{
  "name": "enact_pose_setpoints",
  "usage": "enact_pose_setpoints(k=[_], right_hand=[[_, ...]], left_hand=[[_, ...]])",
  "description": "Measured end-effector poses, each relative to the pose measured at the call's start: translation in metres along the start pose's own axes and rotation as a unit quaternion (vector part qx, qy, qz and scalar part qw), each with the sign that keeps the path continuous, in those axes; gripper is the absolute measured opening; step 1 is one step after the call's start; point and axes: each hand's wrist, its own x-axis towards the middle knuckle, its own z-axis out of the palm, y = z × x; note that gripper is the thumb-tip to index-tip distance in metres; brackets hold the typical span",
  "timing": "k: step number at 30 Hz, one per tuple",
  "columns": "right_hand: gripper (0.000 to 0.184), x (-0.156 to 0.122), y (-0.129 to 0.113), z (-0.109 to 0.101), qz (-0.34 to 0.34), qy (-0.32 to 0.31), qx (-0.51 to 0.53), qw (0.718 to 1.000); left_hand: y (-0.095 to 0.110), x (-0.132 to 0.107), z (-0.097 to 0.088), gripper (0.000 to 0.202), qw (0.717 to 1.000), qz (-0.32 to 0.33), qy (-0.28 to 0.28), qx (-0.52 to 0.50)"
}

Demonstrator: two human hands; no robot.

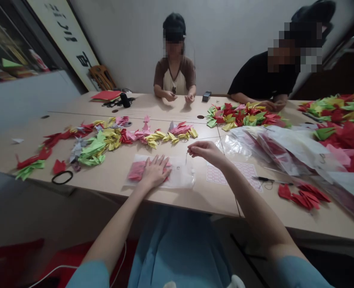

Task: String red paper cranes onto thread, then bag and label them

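Observation:
My left hand (pixel 156 172) lies flat, fingers spread, on a clear plastic bag (pixel 184 173) near the table's front edge. Under that palm, red folded paper pieces (pixel 136 171) show through the bag's left part. Above the bag's right end, my right hand (pixel 206 153) is raised with thumb and fingertips pinched on a thin dark thread (pixel 186 157), which hangs down. Behind the bag runs a string of folded paper cranes (pixel 114 138) in red, green, yellow, pink and grey. A sheet of small pink-edged labels (pixel 217 175) lies partly behind my right forearm.
A pen (pixel 271 180) and red paper cranes (pixel 304 197) lie to the right, near large plastic bags (pixel 273 148). A black ring (pixel 62 177) is at left. Across the table sit two people (pixel 174 68), one by a heap of colourful cranes (pixel 243 114).

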Motion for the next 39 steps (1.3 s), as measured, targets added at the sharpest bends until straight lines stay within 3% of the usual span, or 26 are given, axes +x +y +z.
enact_pose_setpoints(k=[4,8,14,18,20,25,28,34,39], right_hand=[[0.016,-0.009,0.024,0.018,-0.023,-0.036,-0.123,0.991],[0.024,-0.019,0.039,0.037,-0.084,-0.048,-0.224,0.97],[0.02,-0.025,0.039,0.049,-0.19,-0.099,-0.285,0.934],[0.019,-0.027,0.036,0.054,-0.219,-0.119,-0.295,0.923],[0.023,-0.026,0.034,0.052,-0.208,-0.099,-0.298,0.926],[0.033,-0.018,0.038,0.033,-0.13,0.031,-0.335,0.933],[0.032,-0.015,0.044,0.027,-0.087,0.059,-0.362,0.926],[0.018,-0.021,0.039,0.02,-0.008,-0.025,-0.375,0.927],[0.023,-0.032,0.028,0.001,0.054,-0.105,-0.351,0.929]], left_hand=[[0.001,-0.002,0.0,0.049,1.0,0.002,0.019,0.004],[0.001,-0.004,-0.002,0.044,1.0,0.011,0.026,0.001],[-0.003,-0.003,0.0,0.044,0.999,0.006,0.031,-0.015],[-0.004,-0.002,0.0,0.045,0.999,0.008,0.034,-0.019],[-0.003,-0.002,-0.001,0.045,0.999,0.006,0.037,-0.02],[-0.003,-0.003,-0.001,0.046,0.999,0.007,0.042,-0.022],[-0.003,-0.003,0.0,0.047,0.999,0.035,0.035,-0.02],[0.001,0.002,-0.001,0.048,0.987,0.163,0.007,-0.004],[0.008,0.01,-0.005,0.051,0.961,0.277,-0.019,0.001]])
